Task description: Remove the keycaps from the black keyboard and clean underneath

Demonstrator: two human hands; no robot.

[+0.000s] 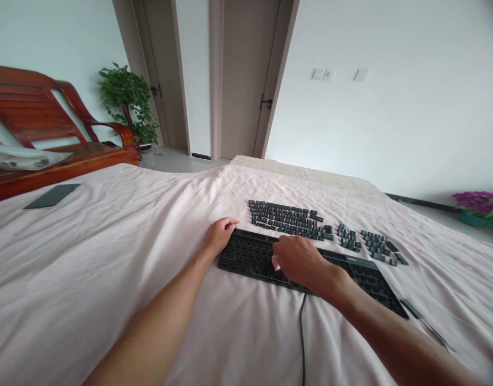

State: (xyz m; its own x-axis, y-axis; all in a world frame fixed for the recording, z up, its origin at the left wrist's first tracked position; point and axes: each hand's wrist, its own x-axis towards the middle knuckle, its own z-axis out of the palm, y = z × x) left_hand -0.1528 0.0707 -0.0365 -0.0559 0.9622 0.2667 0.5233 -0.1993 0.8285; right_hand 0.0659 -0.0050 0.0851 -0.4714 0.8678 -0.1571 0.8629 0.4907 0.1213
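A black keyboard (246, 254) with its keycaps off lies flat on the pale pink sheet, its bare key sockets facing up. At its upper left corner, my left hand (220, 236) grips the frame with fingers closed. Over the middle of the board, my right hand (298, 260) is closed around a small pale pink piece (276, 262), cloth-like and mostly hidden by the fingers. That hand and forearm cover part of the board. Just beyond the keyboard, loose black keycaps (288, 219) are laid out in groups. A black cable (302, 338) runs from the near edge toward me.
To the right lies a thin tool with a dark handle (411, 308) and metal prongs. A dark flat tablet-like object (53, 196) rests on the sheet (149, 225) at left. Beyond are a wooden bench (32, 107), a potted plant (127, 102) and purple flowers (479, 206).
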